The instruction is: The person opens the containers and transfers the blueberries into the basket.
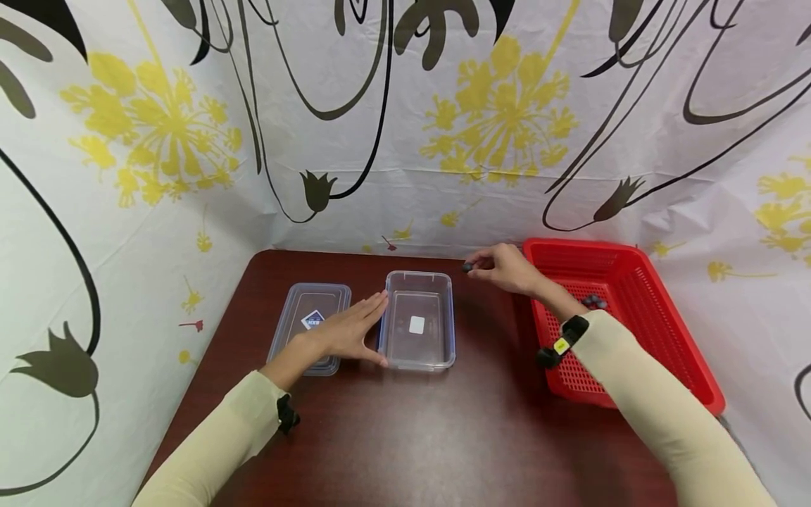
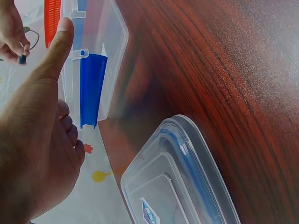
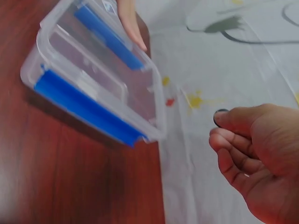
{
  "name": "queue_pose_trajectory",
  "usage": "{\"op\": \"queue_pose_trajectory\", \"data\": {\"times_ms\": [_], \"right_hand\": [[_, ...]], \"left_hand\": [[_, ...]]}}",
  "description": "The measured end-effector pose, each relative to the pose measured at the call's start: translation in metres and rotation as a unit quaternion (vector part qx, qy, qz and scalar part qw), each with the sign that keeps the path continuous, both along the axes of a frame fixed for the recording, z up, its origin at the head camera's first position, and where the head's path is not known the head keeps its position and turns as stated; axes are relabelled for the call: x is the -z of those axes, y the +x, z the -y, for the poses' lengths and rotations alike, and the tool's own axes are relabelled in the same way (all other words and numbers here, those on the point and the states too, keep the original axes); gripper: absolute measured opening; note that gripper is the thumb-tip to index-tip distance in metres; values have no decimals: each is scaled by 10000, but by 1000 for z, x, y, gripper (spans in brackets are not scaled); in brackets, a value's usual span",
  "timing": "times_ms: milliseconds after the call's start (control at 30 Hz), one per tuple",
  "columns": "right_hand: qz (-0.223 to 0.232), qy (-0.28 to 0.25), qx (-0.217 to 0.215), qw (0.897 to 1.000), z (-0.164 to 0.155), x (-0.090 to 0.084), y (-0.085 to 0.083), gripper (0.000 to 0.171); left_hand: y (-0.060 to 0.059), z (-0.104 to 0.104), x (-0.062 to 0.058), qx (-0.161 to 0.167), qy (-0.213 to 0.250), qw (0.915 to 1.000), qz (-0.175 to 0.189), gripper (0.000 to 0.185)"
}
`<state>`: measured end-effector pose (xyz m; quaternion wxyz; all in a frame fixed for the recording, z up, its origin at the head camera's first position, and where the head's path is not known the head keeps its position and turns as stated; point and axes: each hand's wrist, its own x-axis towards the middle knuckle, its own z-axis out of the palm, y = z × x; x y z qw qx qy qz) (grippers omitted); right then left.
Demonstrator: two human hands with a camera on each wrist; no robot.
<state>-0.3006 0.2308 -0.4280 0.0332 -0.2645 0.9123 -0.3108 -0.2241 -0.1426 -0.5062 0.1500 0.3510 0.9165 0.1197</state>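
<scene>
A clear plastic box with blue side clips stands uncovered on the table, a white label showing at its bottom. My left hand rests along the box's left side, fingers straight and thumb spread toward the near corner. To the right of the box's far end, my right hand pinches a small dark round piece between thumb and fingertips. In the right wrist view the piece looks blackish and smooth, partly covered by the fingers. Several similar dark pieces lie in the red basket.
A clear lid with a blue and white sticker lies left of the box, partly under my left forearm. The red basket stands at the table's right side, below my right forearm. A patterned cloth hangs behind the brown table.
</scene>
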Motion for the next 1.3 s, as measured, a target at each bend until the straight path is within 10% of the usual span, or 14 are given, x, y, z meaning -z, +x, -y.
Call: {"op": "queue_pose_trajectory", "data": {"times_ms": [500, 1300], "right_hand": [[17, 247, 739, 9970, -112, -8, -3, 22], [653, 1338, 746, 9860, -219, 60, -9, 18]], "left_hand": [[0, 2, 0, -19, 36, 10000, 51, 133], [0, 2, 0, 37, -12, 10000, -7, 133]]}}
